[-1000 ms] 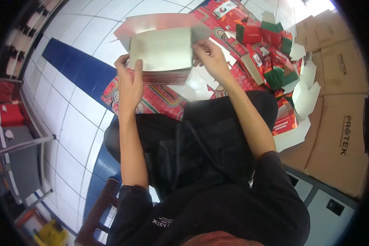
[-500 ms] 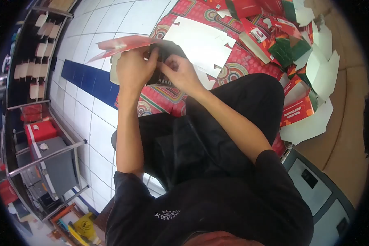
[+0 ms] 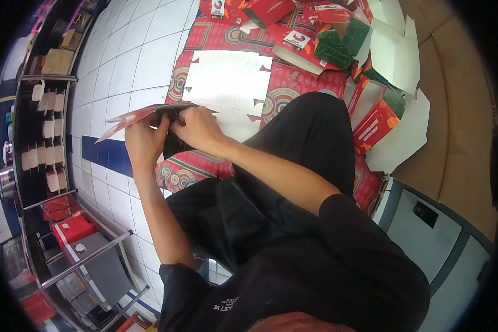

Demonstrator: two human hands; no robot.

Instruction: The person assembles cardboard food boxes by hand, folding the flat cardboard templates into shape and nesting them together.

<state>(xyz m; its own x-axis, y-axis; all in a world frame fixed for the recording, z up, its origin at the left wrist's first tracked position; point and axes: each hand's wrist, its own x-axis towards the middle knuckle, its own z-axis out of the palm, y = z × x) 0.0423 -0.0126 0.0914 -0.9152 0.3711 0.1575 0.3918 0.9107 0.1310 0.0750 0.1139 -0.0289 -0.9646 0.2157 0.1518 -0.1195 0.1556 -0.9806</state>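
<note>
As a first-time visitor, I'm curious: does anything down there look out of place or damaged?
Toward the right, red and green cartons lie jumbled at differing angles, white flaps splayed outward, which looks untidy. No spill or clear damage shows.

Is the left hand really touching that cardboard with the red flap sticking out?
Touching. The head view shows the left hand gripping the cardboard at its edge, with the red flap sticking out past the knuckles.

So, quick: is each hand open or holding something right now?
Left hand: closed, holding the carton.
Right hand: curled at the carton; grip can't be told.
</note>
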